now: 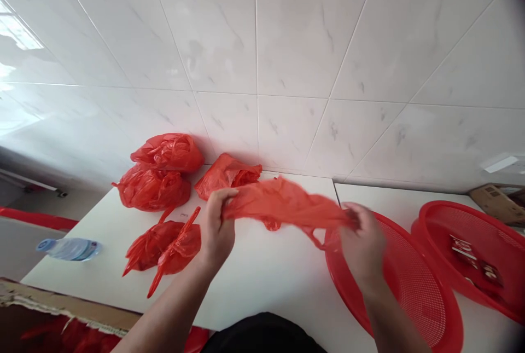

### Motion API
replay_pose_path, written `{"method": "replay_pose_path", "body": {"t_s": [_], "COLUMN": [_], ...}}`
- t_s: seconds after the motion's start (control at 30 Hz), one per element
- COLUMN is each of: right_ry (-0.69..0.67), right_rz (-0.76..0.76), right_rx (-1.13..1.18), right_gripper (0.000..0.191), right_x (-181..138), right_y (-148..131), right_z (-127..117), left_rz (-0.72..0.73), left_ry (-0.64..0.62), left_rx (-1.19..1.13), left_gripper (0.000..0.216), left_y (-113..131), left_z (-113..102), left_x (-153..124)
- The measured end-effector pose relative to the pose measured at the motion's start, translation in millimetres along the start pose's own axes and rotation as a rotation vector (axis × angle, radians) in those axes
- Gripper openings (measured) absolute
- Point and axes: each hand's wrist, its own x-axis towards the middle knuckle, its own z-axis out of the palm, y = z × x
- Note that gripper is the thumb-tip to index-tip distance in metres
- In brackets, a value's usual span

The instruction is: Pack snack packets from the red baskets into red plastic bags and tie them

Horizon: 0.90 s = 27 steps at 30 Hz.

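Observation:
A thin red plastic bag point(283, 202) is stretched sideways in the air over the white table. My left hand point(219, 227) is closed on its left end. At its right end my right hand point(363, 241), somewhat blurred, grips the bag, and a loop like a handle hangs below. Beneath my right forearm lies a red perforated basket point(418, 265). Behind the stretched bag, another red bag point(227, 172) rests against the wall. Two knotted red bags point(151, 243) lie to the left of my left hand.
Two filled red bags point(153, 186) are stacked at the back left. A plastic bottle point(69, 249) lies on its side near the left edge. A cardboard box point(61, 309) fills the lower left. Another red basket point(435, 210) at right holds several small wrapped packets point(463, 246).

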Motion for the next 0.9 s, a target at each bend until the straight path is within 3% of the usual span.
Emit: {"method": "replay_pose_path", "body": {"t_s": [0.03, 0.07, 0.1, 0.2, 0.23, 0.3, 0.37, 0.5, 0.57, 0.67, 0.77, 0.9], "right_ry": [0.104, 0.101, -0.002, -0.472, -0.529, -0.496, -0.478, -0.637, -0.692, -0.709, -0.642, -0.493], "right_rz": [-0.071, -0.121, -0.135, 0.035, 0.120, 0.247, 0.327, 0.464, 0.519, 0.699, 0.967, 1.245], "right_rx": [0.050, 0.072, 0.070, 0.032, 0.032, 0.035, 0.011, 0.015, 0.103, 0.416, 0.830, 1.222], "right_gripper": [0.035, 0.035, 0.033, 0.031, 0.031, 0.029, 0.025, 0.021, 0.019, 0.015, 0.018, 0.021], "right_x": [0.5, 0.3, -0.5, -3.6, -4.9, -8.5, -14.1, -30.9, -40.4, -51.7, -56.9, -57.3], "right_y": [-6.4, -8.5, -6.3, 19.1, 30.5, 51.6, 66.6, 77.6, 79.4, 84.3, 91.4, 96.2], "right_z": [-1.9, -1.3, 1.4, 14.4, 17.8, 21.1, 21.2, 23.2, 26.1, 29.6, 31.8, 36.2], "left_rz": [0.146, 0.220, 0.218, -0.128, -0.265, -0.482, -0.705, -1.245, -1.435, -1.564, -1.595, -1.611], "left_ry": [0.003, -0.058, -0.183, -0.673, -0.781, -0.838, -0.755, -0.409, -0.249, -0.035, 0.145, 0.259], "left_rx": [0.024, 0.069, 0.122, 0.265, 0.270, 0.210, 0.062, -0.523, -0.775, -0.935, -0.952, -0.979], "left_gripper": [0.028, 0.026, 0.022, 0.019, 0.018, 0.015, 0.014, 0.018, 0.018, 0.019, 0.025, 0.029], "left_y": [7.5, 10.2, 8.2, -16.3, -26.3, -42.6, -51.2, -55.0, -57.1, -60.9, -60.9, -60.0], "left_z": [-3.7, -6.4, -8.3, -12.5, -14.5, -20.0, -25.7, -28.5, -25.6, -20.3, -15.6, -11.0], "left_x": [-1.1, -4.6, -9.7, -30.0, -37.3, -51.4, -64.1, -82.2, -86.8, -88.7, -86.5, -83.0]}}
